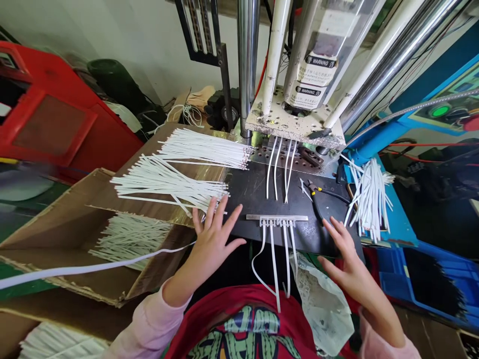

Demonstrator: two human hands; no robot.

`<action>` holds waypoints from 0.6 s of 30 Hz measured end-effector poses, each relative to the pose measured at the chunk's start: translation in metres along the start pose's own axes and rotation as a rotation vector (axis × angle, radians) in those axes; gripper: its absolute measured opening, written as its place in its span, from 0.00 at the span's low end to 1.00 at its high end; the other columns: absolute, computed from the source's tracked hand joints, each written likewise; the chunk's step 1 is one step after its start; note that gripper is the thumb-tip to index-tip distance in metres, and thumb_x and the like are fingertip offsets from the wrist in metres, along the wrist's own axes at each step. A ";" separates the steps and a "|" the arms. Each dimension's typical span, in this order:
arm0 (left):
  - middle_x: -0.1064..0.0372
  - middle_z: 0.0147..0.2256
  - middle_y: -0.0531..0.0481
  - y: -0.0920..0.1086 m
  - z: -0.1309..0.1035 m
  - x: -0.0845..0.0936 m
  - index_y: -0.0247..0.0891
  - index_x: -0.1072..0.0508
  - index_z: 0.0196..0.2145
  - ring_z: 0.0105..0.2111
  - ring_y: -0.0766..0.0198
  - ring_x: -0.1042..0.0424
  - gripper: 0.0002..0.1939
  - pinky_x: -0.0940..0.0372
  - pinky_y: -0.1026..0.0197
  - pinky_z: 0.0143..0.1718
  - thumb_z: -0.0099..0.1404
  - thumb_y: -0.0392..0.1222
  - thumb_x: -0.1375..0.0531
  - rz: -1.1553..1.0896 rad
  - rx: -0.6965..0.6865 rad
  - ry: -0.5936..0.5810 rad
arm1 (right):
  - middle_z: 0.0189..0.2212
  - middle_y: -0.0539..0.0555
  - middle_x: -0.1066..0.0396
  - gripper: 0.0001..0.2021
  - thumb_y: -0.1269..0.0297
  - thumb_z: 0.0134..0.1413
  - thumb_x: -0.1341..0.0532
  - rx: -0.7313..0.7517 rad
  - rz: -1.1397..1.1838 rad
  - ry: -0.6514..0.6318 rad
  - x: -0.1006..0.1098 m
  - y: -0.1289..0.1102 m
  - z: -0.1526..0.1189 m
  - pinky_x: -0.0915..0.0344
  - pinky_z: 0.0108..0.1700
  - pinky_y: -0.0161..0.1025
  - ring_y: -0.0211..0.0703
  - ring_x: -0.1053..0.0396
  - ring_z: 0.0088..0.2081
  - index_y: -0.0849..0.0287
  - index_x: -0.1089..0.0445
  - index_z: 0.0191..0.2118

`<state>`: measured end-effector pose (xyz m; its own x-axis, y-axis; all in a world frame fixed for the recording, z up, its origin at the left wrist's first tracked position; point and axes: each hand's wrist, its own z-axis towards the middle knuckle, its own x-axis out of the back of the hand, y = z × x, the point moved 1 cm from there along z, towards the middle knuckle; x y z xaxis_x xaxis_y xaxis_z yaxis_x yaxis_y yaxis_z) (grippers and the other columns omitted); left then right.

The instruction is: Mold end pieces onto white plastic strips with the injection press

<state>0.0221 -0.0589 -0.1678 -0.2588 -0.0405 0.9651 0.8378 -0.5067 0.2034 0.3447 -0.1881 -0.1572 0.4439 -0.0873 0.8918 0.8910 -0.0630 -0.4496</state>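
My left hand [211, 239] is open, fingers spread, at the near end of a bundle of white strips [168, 182]; I cannot tell whether the fingertips touch it. My right hand [346, 259] is also open, beside the handles of a pair of cutting pliers [316, 197] on the black work plate [247, 194]. Between my hands, a metal bar [277, 218] lies near the plate's front edge. Several white strips [273, 254] hang from it over that edge. Farther back, several more white strips [276, 172] stick out from under the white press head [295, 119].
A second strip bundle [205, 147] lies at the back left on brown board. Cardboard boxes [75, 214] with strips stand at left. More strips [370, 199] are heaped at right, above a blue crate [396, 274]. A plastic bag [322, 299] hangs below the plate.
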 end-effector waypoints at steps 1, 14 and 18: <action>0.55 0.71 0.38 0.006 0.005 0.001 0.48 0.41 0.68 0.70 0.36 0.58 0.37 0.69 0.24 0.65 0.64 0.51 0.35 -0.018 -0.025 0.023 | 0.73 0.57 0.59 0.32 0.60 0.64 0.44 0.040 0.052 0.000 0.004 -0.009 0.006 0.51 0.68 0.62 0.60 0.62 0.73 0.45 0.52 0.71; 0.25 0.43 0.45 0.030 0.028 0.008 0.38 0.30 0.48 0.42 0.59 0.27 0.09 0.34 0.57 0.45 0.74 0.38 0.47 -0.565 -0.277 0.201 | 0.57 0.57 0.29 0.04 0.67 0.63 0.42 0.387 -0.089 0.249 -0.037 -0.131 0.071 0.58 0.70 0.60 0.56 0.46 0.68 0.57 0.29 0.39; 0.25 0.40 0.48 0.025 0.028 0.017 0.39 0.29 0.46 0.40 0.62 0.25 0.08 0.33 0.61 0.44 0.74 0.40 0.46 -0.743 -0.182 0.168 | 0.44 0.55 0.22 0.10 0.68 0.64 0.46 0.212 0.423 0.310 -0.014 -0.105 0.077 0.44 0.65 0.56 0.47 0.27 0.50 0.56 0.27 0.38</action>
<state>0.0520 -0.0483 -0.1418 -0.8024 0.2423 0.5455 0.3277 -0.5850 0.7419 0.2522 -0.1034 -0.1182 0.7463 -0.3518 0.5650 0.6552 0.2391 -0.7166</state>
